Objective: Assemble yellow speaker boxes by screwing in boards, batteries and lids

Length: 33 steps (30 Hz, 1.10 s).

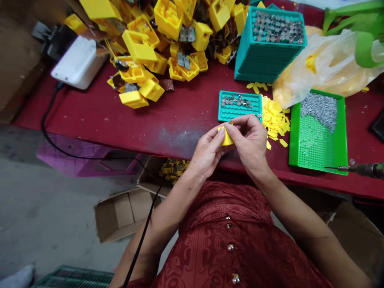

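1. A small yellow plastic piece (pixel 226 137) is held between both hands just above the near edge of the red table (pixel 135 116), in front of the person's body.
2. The left hand (pixel 207 154) is closed around the piece from the left, with the thumb pressed on its upper face.
3. The right hand (pixel 250 140) is pinched on the piece's right and top side; a tiny metal part (pixel 231 123) seems to be held at the fingertips (too small to be sure).
4. The step in hand is judged to be the fitting of a small metal part into the yellow piece.
5. Just beyond the hands lies a small teal tray (pixel 240 106), partly filled with metal parts; a pile of small yellow pieces (pixel 274 118) lies just right of it.
6. Farther right a green tray (pixel 318 140) holds fine metal pins, and a powered driver (pixel 364 170) rests at the table's right near edge.
7. At the far side are seen a tall stack of teal trays (pixel 268 44) and a heap of larger yellow housings (pixel 156 44).
8. The next move is judged to call for a steady pinch and exact seating, so that the part is not dropped.
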Each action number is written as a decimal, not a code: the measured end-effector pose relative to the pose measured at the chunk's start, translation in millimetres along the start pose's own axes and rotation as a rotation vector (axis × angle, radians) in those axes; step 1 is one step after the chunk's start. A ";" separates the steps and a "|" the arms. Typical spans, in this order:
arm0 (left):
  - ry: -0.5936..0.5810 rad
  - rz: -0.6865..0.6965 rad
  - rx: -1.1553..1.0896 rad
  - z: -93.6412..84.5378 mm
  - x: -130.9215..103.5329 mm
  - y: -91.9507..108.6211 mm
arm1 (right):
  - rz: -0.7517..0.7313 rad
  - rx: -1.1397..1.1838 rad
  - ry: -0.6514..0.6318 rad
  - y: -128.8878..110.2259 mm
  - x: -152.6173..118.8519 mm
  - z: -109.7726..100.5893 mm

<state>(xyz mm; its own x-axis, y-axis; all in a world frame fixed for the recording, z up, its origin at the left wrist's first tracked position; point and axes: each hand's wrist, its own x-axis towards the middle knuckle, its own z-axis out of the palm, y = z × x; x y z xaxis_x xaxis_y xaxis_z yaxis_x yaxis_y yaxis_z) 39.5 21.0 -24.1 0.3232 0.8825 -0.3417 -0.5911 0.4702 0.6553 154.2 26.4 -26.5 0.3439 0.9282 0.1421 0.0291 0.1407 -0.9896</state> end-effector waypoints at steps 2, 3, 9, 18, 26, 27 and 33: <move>0.004 -0.021 -0.016 -0.2 -0.8 1.7 | -0.003 0.036 -0.008 0.2 1.5 -1.9; 0.013 -0.036 -0.034 -0.5 -1.1 3.1 | 0.002 0.071 -0.020 -0.2 2.8 -4.0; 0.082 -0.122 -0.121 -1.1 -1.7 9.7 | 0.059 0.084 -0.144 -14.3 12.7 -24.3; 0.102 -0.147 -0.121 0.9 -0.9 11.1 | 0.110 0.005 -0.270 -23.6 17.9 -34.9; 0.123 -0.330 -0.091 4.7 -1.7 18.2 | -0.764 -0.596 -0.416 -18.5 25.0 -49.9; 0.116 -0.340 -0.090 4.7 -1.7 18.5 | -0.819 -0.622 -0.442 -17.5 26.6 -51.7; 0.045 -0.417 -0.005 -1.5 -0.5 15.4 | -0.819 -0.656 -0.651 -22.0 34.0 -61.0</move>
<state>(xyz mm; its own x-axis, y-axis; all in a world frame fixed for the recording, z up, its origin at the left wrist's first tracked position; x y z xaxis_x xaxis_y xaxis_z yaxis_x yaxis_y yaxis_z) 29.2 27.8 -14.8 0.5030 0.6159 -0.6064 -0.4202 0.7874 0.4511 222.5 33.8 -1.2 -0.5229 0.6726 0.5236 0.5458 0.7360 -0.4004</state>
